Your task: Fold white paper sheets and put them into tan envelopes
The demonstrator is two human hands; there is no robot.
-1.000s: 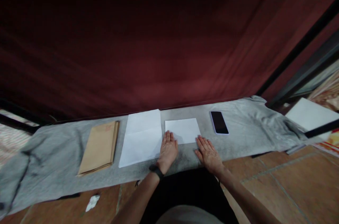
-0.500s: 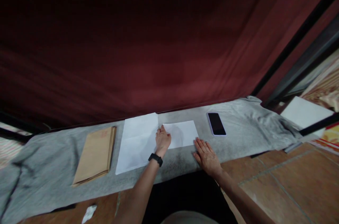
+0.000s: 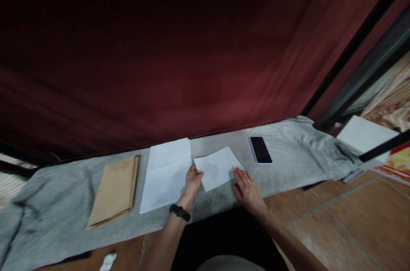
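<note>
A small sheet of white paper (image 3: 218, 168), perhaps folded, lies slightly turned on the grey cloth in front of me. My left hand (image 3: 193, 178), with a black band on its wrist, pinches the paper's left edge between thumb and fingers. That edge looks a little raised. My right hand (image 3: 248, 187) rests flat with its fingers stretched out, the fingertips on the paper's lower right corner. Left of the small paper lie larger white sheets (image 3: 166, 173) with a faint crease across them.
A stack of brown envelopes (image 3: 112, 190) lies at the left on the grey cloth (image 3: 64, 202). To the right is a phone (image 3: 260, 150) with a pale purple edge. A dark red curtain (image 3: 205, 70) hangs behind. A white scrap (image 3: 108, 261) is on the tiled floor.
My left hand went from lying flat on the small paper to gripping its left edge. The paper has turned, its left side coming nearer to me. My right hand stayed at its right corner.
</note>
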